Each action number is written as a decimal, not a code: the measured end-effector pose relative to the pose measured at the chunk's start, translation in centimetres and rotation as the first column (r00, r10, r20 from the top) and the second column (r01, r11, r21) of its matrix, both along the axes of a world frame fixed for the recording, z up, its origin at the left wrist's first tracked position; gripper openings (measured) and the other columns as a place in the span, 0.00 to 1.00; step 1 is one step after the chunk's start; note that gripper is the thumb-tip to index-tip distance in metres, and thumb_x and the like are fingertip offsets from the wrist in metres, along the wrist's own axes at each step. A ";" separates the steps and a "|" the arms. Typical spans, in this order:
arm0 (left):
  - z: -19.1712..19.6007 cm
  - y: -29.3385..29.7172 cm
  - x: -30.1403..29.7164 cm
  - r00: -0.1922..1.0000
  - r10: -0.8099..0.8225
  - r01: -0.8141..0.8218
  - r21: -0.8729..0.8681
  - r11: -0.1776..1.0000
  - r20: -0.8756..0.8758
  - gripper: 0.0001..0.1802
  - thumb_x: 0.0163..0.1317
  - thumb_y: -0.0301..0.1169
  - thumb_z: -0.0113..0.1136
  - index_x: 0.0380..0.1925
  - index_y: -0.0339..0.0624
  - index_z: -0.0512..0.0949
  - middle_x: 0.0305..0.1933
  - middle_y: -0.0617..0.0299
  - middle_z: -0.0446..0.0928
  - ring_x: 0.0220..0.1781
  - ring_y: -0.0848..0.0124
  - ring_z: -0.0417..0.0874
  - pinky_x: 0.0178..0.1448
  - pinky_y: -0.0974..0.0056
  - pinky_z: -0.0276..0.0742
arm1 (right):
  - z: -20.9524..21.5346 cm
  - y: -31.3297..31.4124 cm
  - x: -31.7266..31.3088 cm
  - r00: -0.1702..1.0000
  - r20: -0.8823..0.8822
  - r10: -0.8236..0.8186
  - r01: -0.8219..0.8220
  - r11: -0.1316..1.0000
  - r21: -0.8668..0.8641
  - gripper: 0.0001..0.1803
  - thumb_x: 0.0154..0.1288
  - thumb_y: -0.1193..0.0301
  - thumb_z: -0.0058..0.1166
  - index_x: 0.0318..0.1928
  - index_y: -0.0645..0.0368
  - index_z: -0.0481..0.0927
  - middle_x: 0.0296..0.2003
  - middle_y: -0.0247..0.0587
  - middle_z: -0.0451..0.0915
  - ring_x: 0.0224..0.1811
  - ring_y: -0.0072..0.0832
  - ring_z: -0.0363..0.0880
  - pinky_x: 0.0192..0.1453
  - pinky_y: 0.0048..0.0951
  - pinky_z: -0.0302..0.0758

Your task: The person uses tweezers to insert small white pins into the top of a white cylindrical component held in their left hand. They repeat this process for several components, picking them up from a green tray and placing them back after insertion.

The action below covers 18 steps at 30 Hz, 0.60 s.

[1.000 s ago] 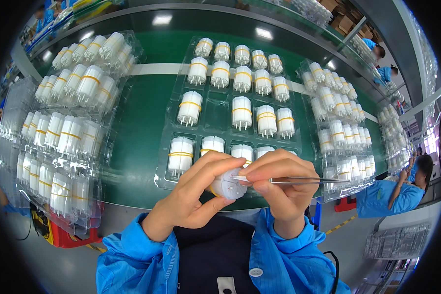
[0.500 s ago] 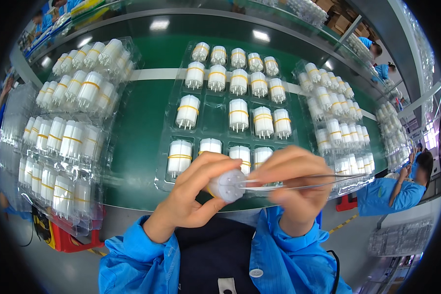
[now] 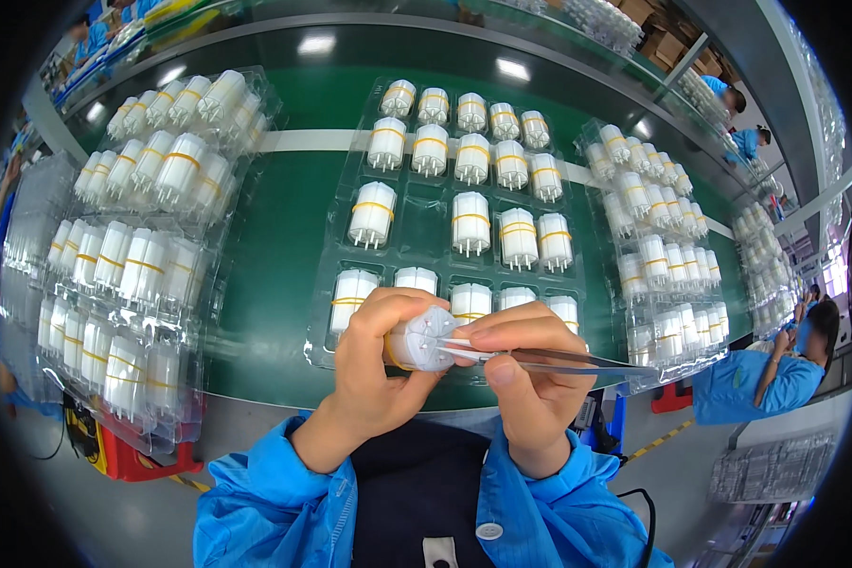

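My left hand (image 3: 374, 379) is wrapped round a white plastic cylinder (image 3: 417, 344) with a yellow band, its pale end face turned toward my right hand. That face has several small holes or pins, too small to make out fully. My right hand (image 3: 530, 383) pinches metal tweezers (image 3: 587, 363) with pale tips. The tips touch or nearly touch the cylinder's end face; whether they grip anything there I cannot tell. Just beyond my hands lies a clear plastic tray (image 3: 420, 216) holding rows of similar banded cylinders (image 3: 470, 224), with one vacant pocket in its third row.
Stacked trays of cylinders stand at the left (image 3: 147, 265) and right (image 3: 653, 256) of the green table (image 3: 275, 208). A metal frame (image 3: 790, 95) rises along the right. A co-worker in blue (image 3: 762, 374) sits at the far right. A red stool (image 3: 137, 450) is below the left edge.
My right hand has lowered slightly and moved left, bringing the tweezers closer in against the cylinder. My left hand with the cylinder has shifted slightly. The view has shifted a little.
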<state>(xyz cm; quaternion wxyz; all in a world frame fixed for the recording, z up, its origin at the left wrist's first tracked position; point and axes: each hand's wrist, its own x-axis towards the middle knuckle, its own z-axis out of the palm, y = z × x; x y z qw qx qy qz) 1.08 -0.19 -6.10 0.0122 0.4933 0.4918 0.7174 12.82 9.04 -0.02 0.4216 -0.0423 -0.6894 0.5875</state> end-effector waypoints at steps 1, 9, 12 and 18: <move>-0.1 0.0 0.0 1.000 0.023 -0.023 0.000 1.000 -0.020 0.33 0.45 0.18 0.72 0.53 0.37 0.70 0.49 0.46 0.78 0.47 0.54 0.81 0.49 0.58 0.78 | -0.1 0.0 0.0 1.000 -0.002 0.004 -0.004 1.000 -0.012 0.09 0.60 0.79 0.62 0.42 0.67 0.83 0.38 0.49 0.85 0.41 0.33 0.84 0.45 0.29 0.79; 1.5 -0.4 -0.5 0.985 0.030 -0.051 -0.123 0.991 -0.169 0.32 0.43 0.16 0.67 0.54 0.35 0.71 0.46 0.46 0.75 0.43 0.53 0.77 0.46 0.57 0.73 | -0.1 0.2 0.0 1.000 0.006 0.018 -0.018 1.000 -0.019 0.08 0.61 0.80 0.61 0.42 0.67 0.83 0.38 0.49 0.85 0.40 0.32 0.84 0.44 0.28 0.79; 1.5 -0.3 -0.6 0.977 0.044 -0.070 -0.121 0.990 -0.206 0.32 0.42 0.16 0.67 0.53 0.35 0.72 0.47 0.46 0.75 0.44 0.52 0.77 0.45 0.57 0.73 | -0.2 0.3 -0.1 1.000 0.010 0.029 -0.030 0.999 0.016 0.08 0.61 0.80 0.61 0.41 0.68 0.83 0.38 0.50 0.85 0.40 0.32 0.84 0.44 0.28 0.79; 1.2 -0.2 -0.6 0.976 0.059 -0.085 -0.118 0.989 -0.208 0.32 0.42 0.15 0.67 0.53 0.35 0.72 0.46 0.46 0.75 0.44 0.52 0.76 0.45 0.57 0.73 | 0.1 0.3 -0.2 0.999 0.033 0.027 -0.029 0.998 0.058 0.08 0.61 0.80 0.61 0.41 0.68 0.83 0.38 0.50 0.85 0.39 0.33 0.85 0.44 0.28 0.80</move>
